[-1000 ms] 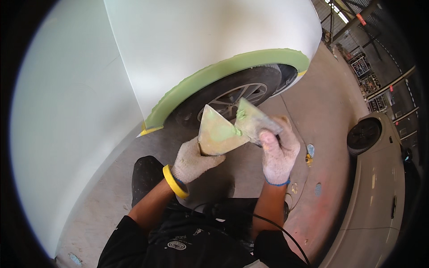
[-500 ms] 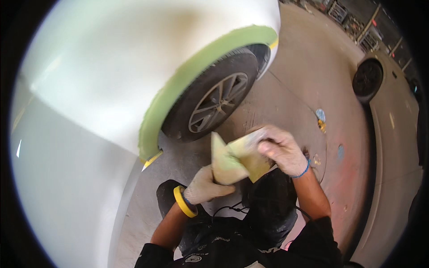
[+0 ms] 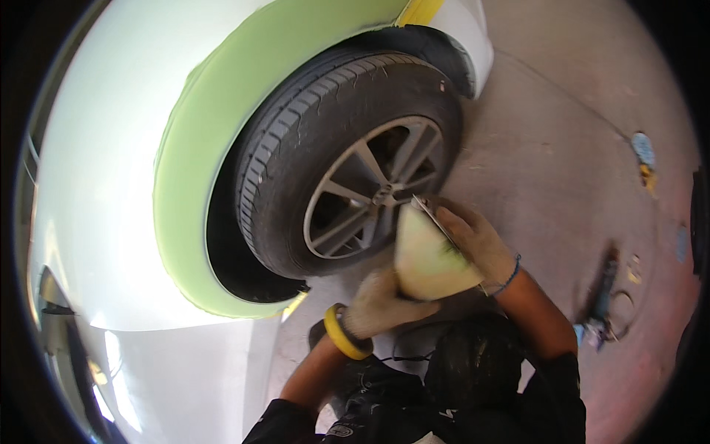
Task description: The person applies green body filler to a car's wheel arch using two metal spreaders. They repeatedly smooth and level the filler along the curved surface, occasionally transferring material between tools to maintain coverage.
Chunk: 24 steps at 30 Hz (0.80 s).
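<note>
My gloved left hand (image 3: 381, 305) grips the lower edge of a pale flat piece (image 3: 433, 259) smeared with light green. Its exact kind I cannot make out. Against the right side of that piece, my gloved right hand (image 3: 473, 240) holds a thin flat plate (image 3: 436, 218) with a pale edge, mostly hidden by the fingers. Both hands are in front of the lower part of a car wheel (image 3: 370, 170). Above it, light green material (image 3: 185, 163) coats the wheel arch of a white car. A roll of yellow tape (image 3: 346, 334) circles my left wrist.
The white car body (image 3: 96, 192) fills the left side, with yellow tape (image 3: 421, 11) at the arch's upper end. On the floor to the right lie a dark hand tool (image 3: 603, 296) and a blue and yellow item (image 3: 643, 159). My dark-clad knee (image 3: 473, 362) is below the hands.
My view has moved closer to the wheel and arch. The two flat things, earlier spread apart at an angle, are now pressed together, and the pale piece's face shows more.
</note>
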Available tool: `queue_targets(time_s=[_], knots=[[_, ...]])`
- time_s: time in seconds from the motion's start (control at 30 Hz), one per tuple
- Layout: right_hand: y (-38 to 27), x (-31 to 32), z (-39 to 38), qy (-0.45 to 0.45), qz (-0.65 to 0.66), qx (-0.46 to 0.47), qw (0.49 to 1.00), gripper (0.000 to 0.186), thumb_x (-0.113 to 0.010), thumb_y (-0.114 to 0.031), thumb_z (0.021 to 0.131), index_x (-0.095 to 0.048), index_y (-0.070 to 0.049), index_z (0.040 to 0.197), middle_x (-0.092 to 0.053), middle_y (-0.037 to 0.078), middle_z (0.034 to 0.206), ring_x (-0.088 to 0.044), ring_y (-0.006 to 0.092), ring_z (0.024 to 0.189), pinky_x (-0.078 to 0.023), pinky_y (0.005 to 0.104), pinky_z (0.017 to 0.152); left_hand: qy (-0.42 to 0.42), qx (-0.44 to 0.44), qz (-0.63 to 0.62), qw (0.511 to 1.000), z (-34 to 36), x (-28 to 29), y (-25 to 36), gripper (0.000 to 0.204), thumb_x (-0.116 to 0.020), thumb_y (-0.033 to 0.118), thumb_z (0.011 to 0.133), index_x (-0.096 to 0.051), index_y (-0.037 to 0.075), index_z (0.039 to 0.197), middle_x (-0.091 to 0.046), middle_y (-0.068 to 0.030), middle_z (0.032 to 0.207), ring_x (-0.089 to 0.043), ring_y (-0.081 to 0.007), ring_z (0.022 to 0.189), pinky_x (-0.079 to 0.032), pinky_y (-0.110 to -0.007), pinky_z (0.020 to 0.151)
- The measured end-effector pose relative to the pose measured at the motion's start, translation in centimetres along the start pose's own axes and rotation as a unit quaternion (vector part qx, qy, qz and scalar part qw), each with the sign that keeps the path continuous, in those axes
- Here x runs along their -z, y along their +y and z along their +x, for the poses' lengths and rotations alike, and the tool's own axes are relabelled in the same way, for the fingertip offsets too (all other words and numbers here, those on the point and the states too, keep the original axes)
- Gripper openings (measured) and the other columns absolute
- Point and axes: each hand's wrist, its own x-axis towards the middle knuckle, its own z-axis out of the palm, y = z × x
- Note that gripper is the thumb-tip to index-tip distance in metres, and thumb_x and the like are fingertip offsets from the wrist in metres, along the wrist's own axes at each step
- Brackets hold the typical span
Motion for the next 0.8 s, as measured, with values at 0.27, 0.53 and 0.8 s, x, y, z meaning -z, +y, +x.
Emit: queue_targets(time_s=[0.27, 0.53, 0.8], knots=[[4.3, 11.2, 1.0, 0.02, -0.243, 0.123, 0.962, 0.049, -0.055, -0.027, 0.089, -0.048, 0.002, 0.128, -0.057, 0.018, 0.116, -0.059, 0.0274, 0.102, -0.047, 0.0354, 0.088, -0.049, 0.025, 0.087, 0.995, 10.6, -4.5, 2.0, 0.059, -0.077, 0.02, 0.072, -0.053, -0.001, 0.122, -0.065, -0.0132, 0.109, -0.061, -0.0187, 0.1, -0.048, -0.031, 0.088], [3.7, 12.8, 1.8, 0.049, -0.024, -0.031, 0.998, 0.054, -0.058, -0.03, 0.087, -0.047, 0.0, 0.13, -0.053, 0.019, 0.125, -0.056, 0.0292, 0.109, -0.043, 0.0373, 0.093, -0.016, 0.074, 0.06, 0.995, 13.2, -5.9, -0.5, 0.052, -0.075, 0.017, 0.076, -0.056, 0.0, 0.121, -0.066, -0.0083, 0.099, -0.062, -0.0124, 0.086, -0.05, -0.025, 0.075], [9.1, 15.7, 1.2, 0.057, -0.075, -0.067, 0.993, 0.052, -0.054, -0.035, 0.09, -0.049, 0.0, 0.129, -0.056, 0.017, 0.123, -0.054, 0.0279, 0.113, -0.043, 0.0379, 0.093, -0.019, 0.065, 0.167, 0.984, 15.0, -5.2, -0.9, 0.052, -0.074, 0.017, 0.076, -0.056, 0.003, 0.122, -0.065, -0.0064, 0.091, -0.061, -0.0094, 0.073, -0.049, -0.022, 0.062]])
